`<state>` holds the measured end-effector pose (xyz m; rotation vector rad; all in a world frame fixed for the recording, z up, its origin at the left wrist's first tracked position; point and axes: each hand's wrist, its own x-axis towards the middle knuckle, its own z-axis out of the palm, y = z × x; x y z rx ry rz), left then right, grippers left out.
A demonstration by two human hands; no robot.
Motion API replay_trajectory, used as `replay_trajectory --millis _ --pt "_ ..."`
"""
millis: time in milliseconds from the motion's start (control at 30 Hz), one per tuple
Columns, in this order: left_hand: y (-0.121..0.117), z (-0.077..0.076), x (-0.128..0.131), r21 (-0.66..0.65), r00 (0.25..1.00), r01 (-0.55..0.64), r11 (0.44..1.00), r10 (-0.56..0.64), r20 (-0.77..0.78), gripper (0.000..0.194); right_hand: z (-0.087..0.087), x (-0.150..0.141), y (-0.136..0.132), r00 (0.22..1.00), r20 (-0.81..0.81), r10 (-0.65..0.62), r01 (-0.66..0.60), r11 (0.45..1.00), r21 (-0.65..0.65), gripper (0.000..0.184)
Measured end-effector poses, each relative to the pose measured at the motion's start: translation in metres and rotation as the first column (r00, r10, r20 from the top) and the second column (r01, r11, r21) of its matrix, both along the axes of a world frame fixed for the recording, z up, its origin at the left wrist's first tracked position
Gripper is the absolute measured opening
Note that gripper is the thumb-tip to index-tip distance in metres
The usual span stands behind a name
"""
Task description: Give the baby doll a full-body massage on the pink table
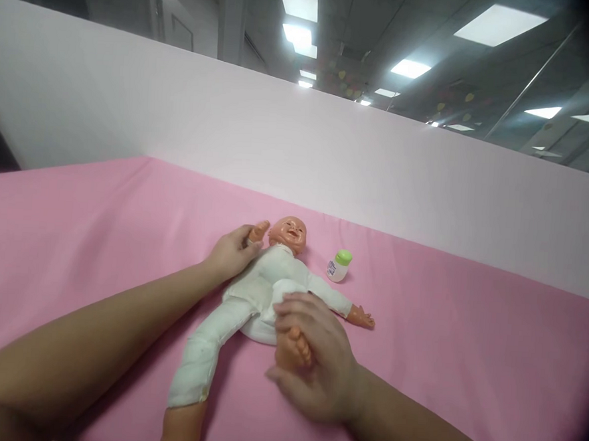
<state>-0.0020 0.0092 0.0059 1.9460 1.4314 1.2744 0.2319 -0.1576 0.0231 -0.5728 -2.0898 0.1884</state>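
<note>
A baby doll (250,288) with a white cloth body and plastic head, hands and feet lies on its back on the pink sheet (439,376). Its head points away from me. My left hand (233,251) is closed around the doll's arm near its raised plastic hand. With curved fingers, my right hand (323,355) wraps the doll's other leg by the foot (294,349), whose toes show between thumb and fingers. That leg is bent up over the body. The other leg stretches toward me, its foot partly cut off by the lower frame edge.
A small white bottle with a green cap (340,266) stands beside the doll's head and outstretched arm. A white panel (279,140) rises along the far edge of the pink surface. Behind it is glass with ceiling lights showing.
</note>
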Motion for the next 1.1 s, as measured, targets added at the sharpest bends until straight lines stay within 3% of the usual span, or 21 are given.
replay_trajectory --millis 67,133,233,300,400,533,633,700,767,833,900,1000,1100 --pt "0.015 -0.003 -0.010 -0.125 0.950 -0.117 0.985 0.148 0.276 0.033 0.001 -0.008 -0.009 0.990 0.017 0.138 -0.137 0.990 -0.032 0.043" --pt "0.031 -0.004 -0.022 -0.318 0.806 -0.167 0.933 0.315 0.501 0.030 -0.007 -0.017 -0.015 0.954 0.136 0.268 -0.258 0.962 -0.086 0.036" --pt "0.051 -0.005 -0.035 -0.470 0.688 -0.175 0.865 0.449 0.570 0.027 -0.032 -0.027 -0.016 0.840 0.403 0.363 -0.327 0.932 -0.157 0.025" --pt "0.058 -0.004 -0.040 -0.497 0.669 -0.164 0.852 0.466 0.579 0.026 -0.048 -0.031 -0.014 0.799 0.492 0.347 -0.293 0.938 -0.186 0.028" --pt "0.058 -0.004 -0.042 -0.488 0.663 -0.150 0.860 0.453 0.595 0.027 -0.060 -0.033 -0.010 0.804 0.494 0.330 -0.259 0.943 -0.209 0.032" --pt "0.045 -0.005 -0.034 -0.384 0.712 -0.162 0.909 0.377 0.593 0.033 -0.046 -0.031 -0.010 0.865 0.261 0.428 -0.399 0.903 -0.158 0.026" --pt "0.026 -0.003 -0.023 -0.184 0.863 -0.158 0.970 0.226 0.452 0.041 -0.016 -0.025 -0.019 0.919 0.059 0.390 -0.383 0.917 -0.110 0.019" --pt "0.012 0.000 -0.014 -0.006 0.962 -0.079 0.997 0.078 0.261 0.047 0.003 -0.017 -0.024 0.971 0.003 0.238 -0.237 0.969 -0.076 0.020" --pt "0.000 0.003 -0.006 0.108 0.996 0.065 0.992 -0.071 0.048 0.050 0.013 -0.009 -0.024 0.996 -0.033 0.085 -0.085 0.996 0.007 0.038" --pt "-0.007 0.005 0.001 0.132 0.965 0.227 0.965 -0.204 -0.167 0.050 0.013 -0.001 -0.015 0.998 -0.033 -0.045 0.046 0.998 0.031 0.050" --pt "-0.010 0.004 0.004 0.099 0.905 0.326 0.940 -0.281 -0.320 0.052 0.005 0.004 -0.003 0.989 0.028 -0.145 0.146 0.988 -0.043 0.050" --pt "-0.008 0.001 0.004 0.064 0.883 0.338 0.939 -0.293 -0.368 0.055 -0.012 0.006 0.015 0.968 0.154 -0.200 0.226 0.957 -0.181 0.051" --pt "-0.007 0.000 0.003 0.053 0.898 0.319 0.946 -0.284 -0.335 0.053 -0.024 0.006 0.024 0.960 0.155 -0.232 0.263 0.940 -0.217 0.053"
